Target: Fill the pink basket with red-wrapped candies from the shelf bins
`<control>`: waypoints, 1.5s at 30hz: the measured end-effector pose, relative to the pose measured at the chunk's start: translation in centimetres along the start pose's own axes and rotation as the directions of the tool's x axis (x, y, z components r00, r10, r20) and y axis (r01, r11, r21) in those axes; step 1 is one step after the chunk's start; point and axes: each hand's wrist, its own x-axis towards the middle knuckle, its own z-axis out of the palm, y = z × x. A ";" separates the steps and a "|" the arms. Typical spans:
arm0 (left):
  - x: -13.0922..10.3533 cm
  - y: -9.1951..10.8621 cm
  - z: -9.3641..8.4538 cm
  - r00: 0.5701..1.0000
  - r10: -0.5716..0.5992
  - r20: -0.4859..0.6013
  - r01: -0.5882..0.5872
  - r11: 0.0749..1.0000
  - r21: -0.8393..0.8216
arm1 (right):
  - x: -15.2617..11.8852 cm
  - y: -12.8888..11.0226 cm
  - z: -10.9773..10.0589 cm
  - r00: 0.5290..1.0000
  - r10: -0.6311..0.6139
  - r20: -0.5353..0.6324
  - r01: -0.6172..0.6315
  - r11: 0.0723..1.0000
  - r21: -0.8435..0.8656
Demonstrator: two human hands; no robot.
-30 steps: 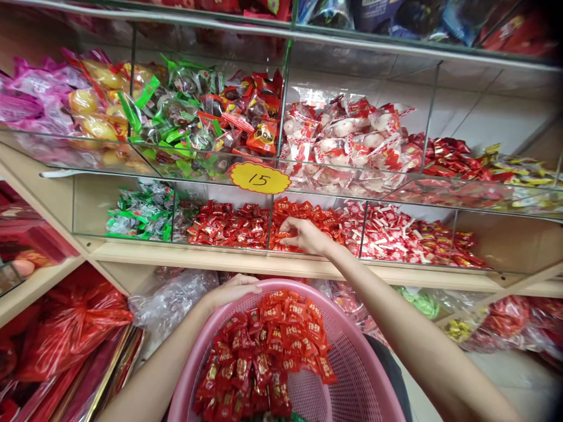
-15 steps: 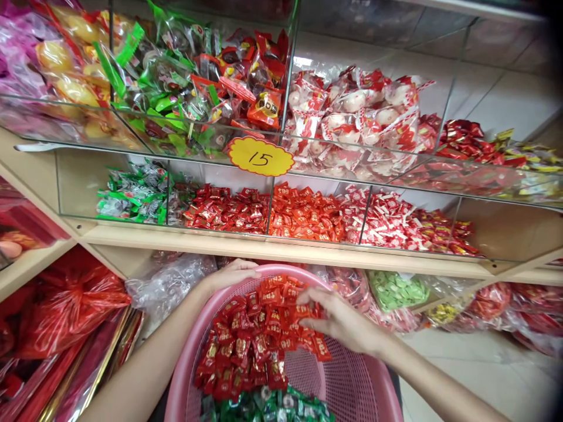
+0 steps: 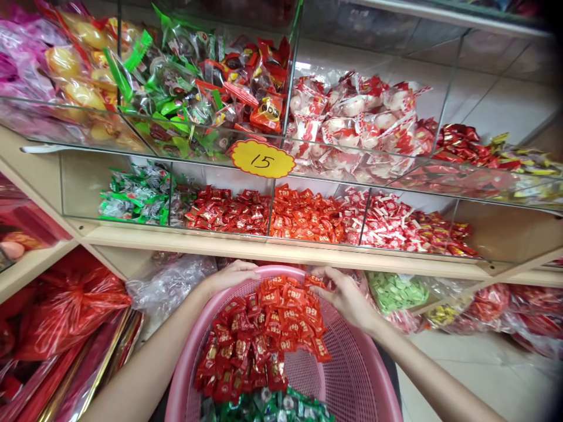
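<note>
A pink plastic basket (image 3: 367, 363) holds dark red wrapped candies (image 3: 241, 351), orange-red candies (image 3: 292, 310) at its back right and green ones (image 3: 268, 405) at the bottom. My left hand (image 3: 235, 274) rests on the basket's back-left rim, its fingers wrapped over the edge. At the back-right side, my right hand (image 3: 341, 290) has curved fingers, thumb and fingertips apart, beside the orange-red candies. Nothing can be seen held between them.
Glass-fronted shelf bins (image 3: 269, 225) of wrapped candy stand ahead, with a yellow price tag (image 3: 263, 159) above. A red bag (image 3: 77, 310) lies at left. Bags of green candy (image 3: 398, 291) and other sweets sit below the shelf at right.
My right hand has moved up and slightly right, from over the orange-red candies to the basket's back-right edge. More orange-red candies show there. My left hand stays on the rim.
</note>
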 end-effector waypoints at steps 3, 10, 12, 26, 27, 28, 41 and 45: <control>-0.1 0.1 0.1 1.000 -0.014 -0.004 0.014 1.000 -0.006 | 0.5 -0.2 1.0 1.000 -0.012 -0.022 0.012 1.000 -0.001; 0.0 0.0 0.0 1.000 -0.021 0.005 0.020 1.000 0.002 | 0.9 -0.5 2.1 0.999 -0.030 -0.020 0.028 0.997 -0.078; 0.0 0.0 0.0 1.000 -0.019 0.007 0.019 1.000 0.005 | 0.7 -0.5 2.3 0.999 -0.047 -0.015 0.045 0.995 -0.094; 0.0 0.0 0.0 1.000 -0.009 -0.016 0.009 1.000 0.025 | 0.3 -0.6 1.7 1.000 -0.003 -0.013 0.003 0.999 -0.054; 0.0 0.0 0.0 1.000 -0.010 -0.011 0.010 1.000 0.022 | 0.3 -0.4 1.6 1.000 0.009 -0.021 -0.010 0.999 -0.033; 0.0 0.0 0.0 1.000 -0.012 -0.005 0.012 1.000 0.018 | 0.2 -0.3 1.4 0.999 0.022 -0.027 -0.023 1.000 -0.019; 0.0 0.2 0.0 1.000 -0.008 0.024 0.008 1.000 0.012 | -5.4 -1.2 -0.4 0.995 0.091 0.041 -0.076 0.957 -0.279; 0.0 0.3 0.0 1.000 -0.017 0.012 0.016 1.000 0.024 | -6.9 -1.2 -0.1 0.990 0.106 0.088 -0.066 0.924 -0.378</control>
